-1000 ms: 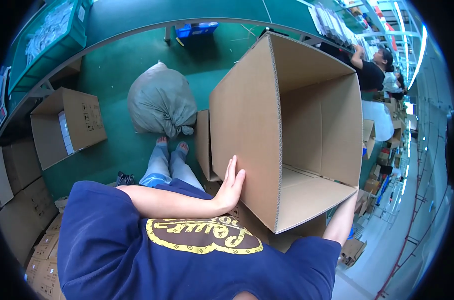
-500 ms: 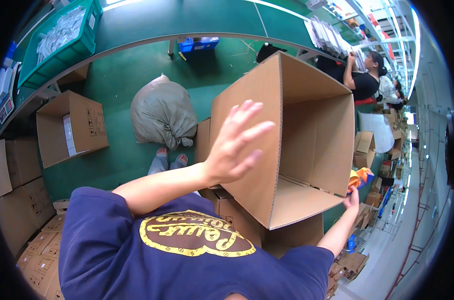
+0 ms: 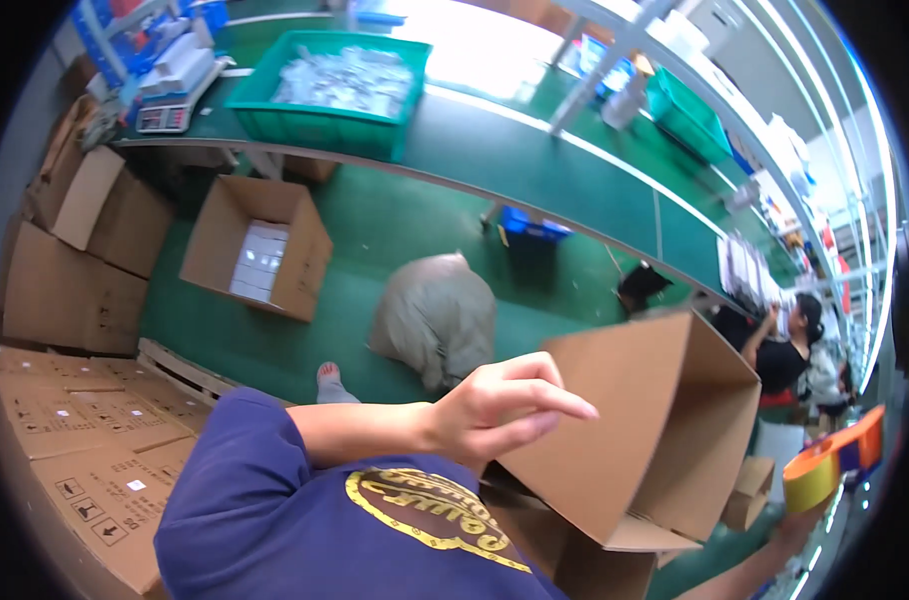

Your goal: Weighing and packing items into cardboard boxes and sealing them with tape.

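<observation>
A large cardboard box point(image 3: 605, 400) lies tilted on other cartons before me, its open end turned to the right. My left hand point(image 3: 505, 410) is raised at the box's left side, partly overlapping it in view. Its fingers are loosely bent and apart with nothing in them; whether they touch the cardboard I cannot tell. Out to the right, beyond the box's open end, my right hand point(image 3: 797, 522) is closed on a tape dispenser point(image 3: 860, 440), orange with a wide yellow roll. That hand is blurred and partly hidden by the roll.
A tied grey sack point(image 3: 440, 315) sits on the green floor. Left of it stands an open carton point(image 3: 310, 260) with white packs inside. Stacked cartons point(image 3: 95, 480) fill the left. A long workbench point(image 3: 565, 190) carries a green bin point(image 3: 325, 120). A person point(image 3: 785, 345) works at the far right.
The view has swung left, so the box sits farther right and lower. My right hand has lifted the tape dispenser outward from beside the box. My left hand's fingers have bent from a wide spread.
</observation>
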A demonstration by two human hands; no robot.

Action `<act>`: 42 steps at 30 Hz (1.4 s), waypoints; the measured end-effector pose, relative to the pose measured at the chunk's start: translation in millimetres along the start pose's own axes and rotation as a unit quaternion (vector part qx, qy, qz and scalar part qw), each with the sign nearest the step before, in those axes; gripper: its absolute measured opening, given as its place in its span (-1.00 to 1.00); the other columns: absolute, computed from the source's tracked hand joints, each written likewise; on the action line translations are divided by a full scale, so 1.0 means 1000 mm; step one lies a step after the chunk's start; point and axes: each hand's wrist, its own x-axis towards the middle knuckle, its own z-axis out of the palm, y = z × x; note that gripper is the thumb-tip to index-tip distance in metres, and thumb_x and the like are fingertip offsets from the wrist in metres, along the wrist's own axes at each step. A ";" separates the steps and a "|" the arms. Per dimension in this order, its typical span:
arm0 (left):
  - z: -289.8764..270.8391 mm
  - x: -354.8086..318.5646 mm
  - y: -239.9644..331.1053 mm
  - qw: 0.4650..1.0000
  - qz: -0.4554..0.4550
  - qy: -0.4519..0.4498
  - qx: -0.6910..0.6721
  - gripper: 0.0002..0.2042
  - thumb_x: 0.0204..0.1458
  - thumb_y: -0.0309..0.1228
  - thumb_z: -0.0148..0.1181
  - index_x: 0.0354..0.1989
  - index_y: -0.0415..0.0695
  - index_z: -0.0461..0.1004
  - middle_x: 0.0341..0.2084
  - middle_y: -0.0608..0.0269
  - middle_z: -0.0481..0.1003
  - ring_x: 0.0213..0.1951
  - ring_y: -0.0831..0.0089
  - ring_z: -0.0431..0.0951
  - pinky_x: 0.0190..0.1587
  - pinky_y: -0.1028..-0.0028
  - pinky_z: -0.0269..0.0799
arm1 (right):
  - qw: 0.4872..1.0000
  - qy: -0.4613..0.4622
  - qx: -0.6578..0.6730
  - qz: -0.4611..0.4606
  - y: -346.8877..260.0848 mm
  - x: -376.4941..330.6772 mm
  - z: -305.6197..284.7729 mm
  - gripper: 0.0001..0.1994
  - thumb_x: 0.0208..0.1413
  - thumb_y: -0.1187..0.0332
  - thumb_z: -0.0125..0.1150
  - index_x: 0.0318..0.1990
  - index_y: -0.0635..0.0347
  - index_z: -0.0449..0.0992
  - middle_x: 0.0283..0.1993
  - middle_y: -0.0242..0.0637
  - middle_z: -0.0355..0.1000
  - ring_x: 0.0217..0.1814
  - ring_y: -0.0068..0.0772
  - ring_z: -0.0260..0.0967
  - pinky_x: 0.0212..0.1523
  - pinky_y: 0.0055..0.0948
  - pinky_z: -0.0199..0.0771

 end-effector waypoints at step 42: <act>-0.851 -0.829 0.314 0.611 -0.662 0.433 0.008 -0.65 0.08 -0.11 0.04 -0.49 -0.16 0.53 -0.55 0.13 0.52 -0.50 0.22 0.50 -0.46 0.24 0.41 | 0.784 -0.511 0.274 0.224 -0.373 -0.585 1.093 -0.68 0.27 0.19 0.05 0.06 0.18 0.33 -0.31 -0.28 0.43 -0.45 -0.52 0.45 -0.55 -0.56 0.48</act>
